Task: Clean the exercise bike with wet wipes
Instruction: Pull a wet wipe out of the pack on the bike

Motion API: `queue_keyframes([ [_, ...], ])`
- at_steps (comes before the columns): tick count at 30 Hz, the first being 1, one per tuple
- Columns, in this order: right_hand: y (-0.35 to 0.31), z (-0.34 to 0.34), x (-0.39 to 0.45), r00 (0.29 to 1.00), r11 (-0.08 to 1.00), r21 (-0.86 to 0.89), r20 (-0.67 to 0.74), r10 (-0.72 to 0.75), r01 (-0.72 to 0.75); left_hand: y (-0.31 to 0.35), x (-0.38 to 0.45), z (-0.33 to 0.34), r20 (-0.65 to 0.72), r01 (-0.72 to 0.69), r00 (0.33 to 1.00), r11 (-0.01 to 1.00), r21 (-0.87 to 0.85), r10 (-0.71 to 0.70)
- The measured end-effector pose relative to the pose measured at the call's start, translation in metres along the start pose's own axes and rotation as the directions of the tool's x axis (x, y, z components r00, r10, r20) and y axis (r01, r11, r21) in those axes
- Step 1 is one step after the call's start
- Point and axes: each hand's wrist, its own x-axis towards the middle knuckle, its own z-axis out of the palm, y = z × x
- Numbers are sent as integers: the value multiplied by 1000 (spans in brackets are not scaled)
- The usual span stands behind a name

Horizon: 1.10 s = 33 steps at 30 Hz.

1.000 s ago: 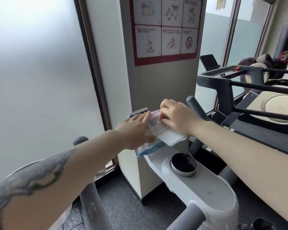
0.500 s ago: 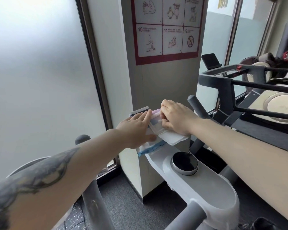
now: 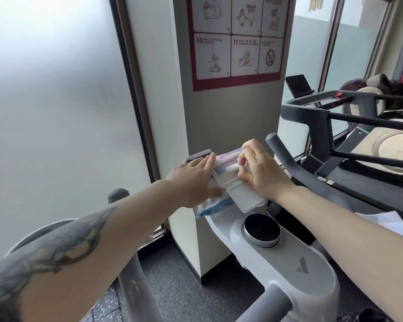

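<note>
Pinching the wet wipe [image 3: 233, 168] at the pack's opening, your right hand [image 3: 259, 169] has fingers curled on the sheet. Your left hand [image 3: 193, 180] lies flat, fingers straight, pressing the wipes pack [image 3: 215, 202] down on the exercise bike [image 3: 298, 263] console. The sheet looks limp, damp and easily torn; pull it near its centre.

Single head-worn view, forward and downward, close over the exercise bike [image 3: 288, 259] console.

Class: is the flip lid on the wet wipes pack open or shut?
Open. The lid is swung back toward the camera, and the right hand pinches a wipe at the opening.
</note>
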Motion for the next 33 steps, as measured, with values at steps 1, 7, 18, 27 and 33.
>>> queue_keyframes([
  [1,0,0,-3,1000,1000,14,-12,0,0,0,0,0,2,-5,1000,1000,1,5],
  [7,1,-10,2,998,998,-41,44,-37,39,-1,2,-2,25,-15,1000,1000,-9,15],
  [18,1,-22,26,949,983,-125,302,-91,134,7,4,2,-99,-39,995,993,-108,28],
  [27,-10,-14,27,975,951,-260,183,-122,168,9,3,8,-291,-75,957,979,-187,17],
  [33,0,-21,16,994,994,61,-59,89,-85,8,3,5,-249,-53,969,981,-187,5],
])
